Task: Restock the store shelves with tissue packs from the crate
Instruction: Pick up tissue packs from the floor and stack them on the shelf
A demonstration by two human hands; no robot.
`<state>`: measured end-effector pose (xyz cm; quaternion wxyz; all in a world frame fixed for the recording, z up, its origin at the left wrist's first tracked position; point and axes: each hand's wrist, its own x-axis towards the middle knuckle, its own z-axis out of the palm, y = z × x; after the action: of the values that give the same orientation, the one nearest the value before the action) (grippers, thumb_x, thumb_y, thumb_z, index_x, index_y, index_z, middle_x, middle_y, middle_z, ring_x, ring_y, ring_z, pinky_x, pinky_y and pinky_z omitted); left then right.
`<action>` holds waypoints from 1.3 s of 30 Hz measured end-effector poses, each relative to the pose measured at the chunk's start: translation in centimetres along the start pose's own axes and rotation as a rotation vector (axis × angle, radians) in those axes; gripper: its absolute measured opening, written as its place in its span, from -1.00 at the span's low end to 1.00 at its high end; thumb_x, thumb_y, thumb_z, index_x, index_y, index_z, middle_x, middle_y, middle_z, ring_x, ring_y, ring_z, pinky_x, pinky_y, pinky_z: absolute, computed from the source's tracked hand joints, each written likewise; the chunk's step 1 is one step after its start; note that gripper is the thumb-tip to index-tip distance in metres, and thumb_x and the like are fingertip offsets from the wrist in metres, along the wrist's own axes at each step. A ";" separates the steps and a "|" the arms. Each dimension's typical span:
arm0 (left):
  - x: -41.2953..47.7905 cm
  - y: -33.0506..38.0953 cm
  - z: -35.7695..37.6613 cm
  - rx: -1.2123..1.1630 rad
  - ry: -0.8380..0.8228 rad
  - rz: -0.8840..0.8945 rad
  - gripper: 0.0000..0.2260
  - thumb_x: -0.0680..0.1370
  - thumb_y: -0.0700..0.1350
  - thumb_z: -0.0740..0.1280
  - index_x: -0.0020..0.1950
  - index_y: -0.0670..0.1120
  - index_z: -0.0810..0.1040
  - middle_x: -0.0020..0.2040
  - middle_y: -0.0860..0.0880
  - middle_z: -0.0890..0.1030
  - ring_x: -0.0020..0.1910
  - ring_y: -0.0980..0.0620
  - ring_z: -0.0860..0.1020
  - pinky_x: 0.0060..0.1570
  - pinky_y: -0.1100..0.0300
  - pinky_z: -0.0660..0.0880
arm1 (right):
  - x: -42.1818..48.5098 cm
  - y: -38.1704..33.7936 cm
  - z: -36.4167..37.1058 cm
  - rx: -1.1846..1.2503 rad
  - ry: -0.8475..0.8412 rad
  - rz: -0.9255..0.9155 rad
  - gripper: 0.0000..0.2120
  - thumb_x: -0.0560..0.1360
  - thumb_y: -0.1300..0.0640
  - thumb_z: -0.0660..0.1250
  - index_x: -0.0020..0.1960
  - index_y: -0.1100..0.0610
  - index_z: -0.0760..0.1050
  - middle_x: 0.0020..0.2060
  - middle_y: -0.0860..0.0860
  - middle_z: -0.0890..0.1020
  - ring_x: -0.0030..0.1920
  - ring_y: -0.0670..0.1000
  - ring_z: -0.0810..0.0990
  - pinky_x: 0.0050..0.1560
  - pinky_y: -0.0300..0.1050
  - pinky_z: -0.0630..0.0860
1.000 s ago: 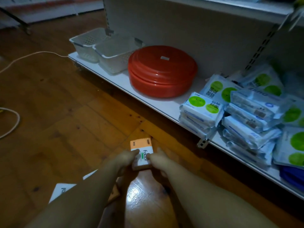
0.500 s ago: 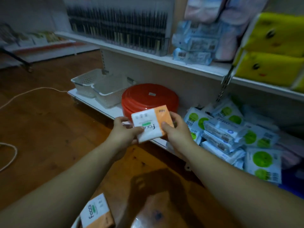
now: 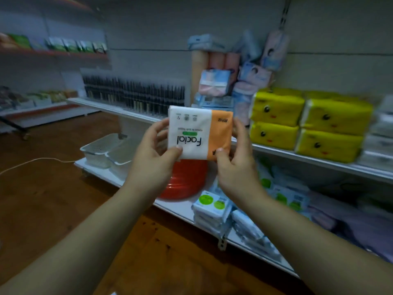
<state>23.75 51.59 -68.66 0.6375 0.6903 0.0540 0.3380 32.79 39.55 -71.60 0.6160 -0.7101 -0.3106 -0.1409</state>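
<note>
Your left hand (image 3: 153,154) and right hand (image 3: 236,167) pinch the tissue pack (image 3: 197,135) at its side edges; it is in the air between your fingers (image 3: 175,151), before the shelf (image 3: 319,162). This soft pack may slip or fold if you push it against the yellow packs (image 3: 276,120).
</note>
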 end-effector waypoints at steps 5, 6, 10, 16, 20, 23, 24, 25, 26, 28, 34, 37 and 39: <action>1.8 1.6 9.3 0.063 -0.208 0.107 -0.65 0.53 -0.19 0.31 0.19 0.22 0.43 0.19 -0.03 0.55 0.00 0.13 0.60 0.03 0.20 0.53 | 0.1 -0.7 -10.9 -0.343 0.020 -0.076 -0.40 0.37 -0.05 0.32 0.32 -0.28 0.14 0.37 -0.08 0.17 0.26 -0.25 0.24 0.27 -0.51 0.25; 2.0 2.2 11.6 0.058 -0.249 0.135 -0.68 0.51 -0.18 0.33 0.13 0.22 0.44 0.12 0.01 0.58 0.01 0.14 0.59 0.05 0.17 0.52 | 0.3 -0.7 -13.4 -0.373 0.046 -0.061 -0.40 0.38 -0.02 0.34 0.33 -0.28 0.17 0.37 -0.08 0.18 0.28 -0.20 0.26 0.32 -0.35 0.32; 2.1 4.8 21.0 0.077 -0.362 0.243 -0.70 0.51 -0.22 0.34 0.05 0.13 0.34 -0.03 0.17 0.54 -0.04 0.27 0.54 -0.04 0.35 0.50 | 1.4 -1.3 -22.9 -0.504 0.227 -0.028 -0.45 0.41 0.01 0.31 0.39 -0.11 0.33 0.35 -0.02 0.31 0.27 -0.07 0.38 0.27 -0.16 0.40; 3.4 7.4 32.2 0.493 -0.457 0.524 -0.60 0.49 -0.08 0.37 0.30 -0.09 0.44 0.19 -0.06 0.49 0.18 -0.01 0.47 0.18 0.16 0.40 | 2.9 -1.2 -33.5 -0.765 0.393 0.033 -0.57 0.51 0.03 0.31 0.37 0.02 0.40 0.27 0.01 0.44 0.24 -0.05 0.40 0.15 -0.36 0.23; 4.8 7.6 36.4 0.813 -0.475 0.576 -0.68 0.51 0.02 0.32 0.23 -0.03 0.49 0.14 -0.09 0.60 0.15 -0.13 0.50 0.08 0.06 0.45 | 3.8 0.1 -36.8 -0.947 0.268 0.242 -0.60 0.56 -0.02 0.21 0.39 -0.09 0.32 0.31 0.04 0.46 0.29 0.09 0.39 0.26 -0.09 0.32; 5.5 7.2 37.9 1.042 -0.468 0.587 -0.70 0.55 0.08 0.23 0.25 0.05 0.46 0.15 -0.06 0.58 0.19 -0.12 0.46 0.08 0.07 0.39 | 5.3 0.5 -37.7 -0.990 0.207 0.326 -0.61 0.59 -0.04 0.14 0.41 -0.13 0.27 0.30 0.02 0.46 0.29 0.11 0.38 0.30 0.02 0.35; 5.8 7.0 38.2 1.084 -0.460 0.593 -0.71 0.56 0.08 0.20 0.26 0.07 0.46 0.16 -0.06 0.58 0.19 -0.12 0.46 0.07 0.07 0.38 | 5.8 0.6 -37.8 -0.980 0.202 0.338 -0.62 0.59 -0.04 0.13 0.41 -0.13 0.26 0.30 0.01 0.46 0.29 0.10 0.38 0.31 0.06 0.35; 6.1 6.9 38.6 1.108 -0.453 0.592 -0.71 0.57 0.08 0.19 0.25 0.07 0.46 0.16 -0.06 0.58 0.18 -0.13 0.46 0.07 0.06 0.38 | 6.3 0.7 -37.8 -0.966 0.195 0.350 -0.62 0.60 -0.04 0.12 0.41 -0.13 0.26 0.30 -0.01 0.47 0.29 0.10 0.39 0.31 0.09 0.36; 6.5 6.8 38.9 1.122 -0.454 0.580 -0.71 0.56 0.09 0.18 0.25 0.08 0.46 0.17 -0.06 0.58 0.19 -0.14 0.46 0.07 0.05 0.39 | 6.8 0.7 -37.9 -0.963 0.179 0.362 -0.63 0.60 -0.04 0.12 0.40 -0.13 0.27 0.29 -0.02 0.48 0.28 0.10 0.40 0.31 0.11 0.37; 7.3 6.6 38.8 1.132 -0.486 0.543 -0.67 0.54 0.12 0.20 0.29 0.09 0.43 0.22 -0.06 0.55 0.23 -0.15 0.44 0.14 0.02 0.40 | 7.4 0.6 -37.7 -0.989 0.135 0.391 -0.61 0.60 -0.05 0.12 0.41 -0.12 0.24 0.32 0.01 0.44 0.31 0.12 0.37 0.32 0.12 0.35; 8.4 6.6 31.8 0.978 -0.473 0.549 -0.46 0.52 0.07 0.30 0.47 0.02 0.26 0.50 -0.08 0.24 0.47 -0.07 0.19 0.43 0.08 0.15 | 6.7 -1.6 -33.7 -1.061 0.123 0.079 -0.45 0.55 -0.08 0.19 0.49 -0.06 0.14 0.48 0.03 0.18 0.47 0.08 0.10 0.44 -0.02 0.07; 8.3 5.5 25.5 0.922 -0.426 0.534 -0.45 0.48 -0.01 0.38 0.43 -0.07 0.33 0.48 -0.14 0.27 0.46 -0.07 0.23 0.42 0.11 0.13 | 6.4 -2.6 -28.3 -0.984 0.044 -0.092 -0.44 0.47 -0.10 0.21 0.43 0.03 0.30 0.41 0.09 0.32 0.42 0.12 0.24 0.43 -0.01 0.16; 8.0 3.8 20.4 0.896 -0.389 0.457 -0.46 0.46 -0.06 0.42 0.40 -0.10 0.38 0.45 -0.17 0.31 0.45 -0.09 0.26 0.41 0.11 0.16 | 6.1 -2.5 -23.6 -0.927 -0.033 -0.138 -0.43 0.44 -0.11 0.21 0.41 0.06 0.35 0.37 0.11 0.37 0.39 0.13 0.29 0.42 -0.01 0.19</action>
<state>39.48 37.72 -61.12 0.1887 0.9386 -0.0777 0.2781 40.22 18.62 -61.35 0.2181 -0.8902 -0.2711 -0.2939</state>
